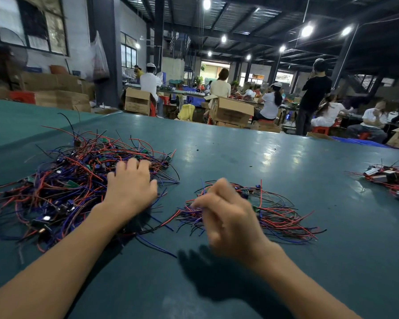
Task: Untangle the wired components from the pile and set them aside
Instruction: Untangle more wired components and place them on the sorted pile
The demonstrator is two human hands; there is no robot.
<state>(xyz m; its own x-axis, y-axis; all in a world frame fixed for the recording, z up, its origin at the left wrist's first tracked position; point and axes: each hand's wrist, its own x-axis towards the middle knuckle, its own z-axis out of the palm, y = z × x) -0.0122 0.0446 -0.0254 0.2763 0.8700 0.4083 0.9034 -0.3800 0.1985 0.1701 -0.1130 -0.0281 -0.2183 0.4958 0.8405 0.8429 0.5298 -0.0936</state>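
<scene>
A: Where's the stuff?
B: The tangled pile (62, 180) is by the table's (263, 157) left edge. The left hand (130, 187) is on it, fingers bent into the wires, prob. pinning it; can't tell if it grips.
A: And the other?
B: The right hand (228, 217) is blurred, fingers curled over the sorted bunch (279, 217) mid-table. Hold unclear; prob. setting one aside.

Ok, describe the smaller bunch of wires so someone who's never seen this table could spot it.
On the green table, three wire heaps lie side by side. The smaller bunch is the middle one, by the right hand. It is flatter than the pile under the left hand and lacks the silver blocks of the far-right heap.
</scene>
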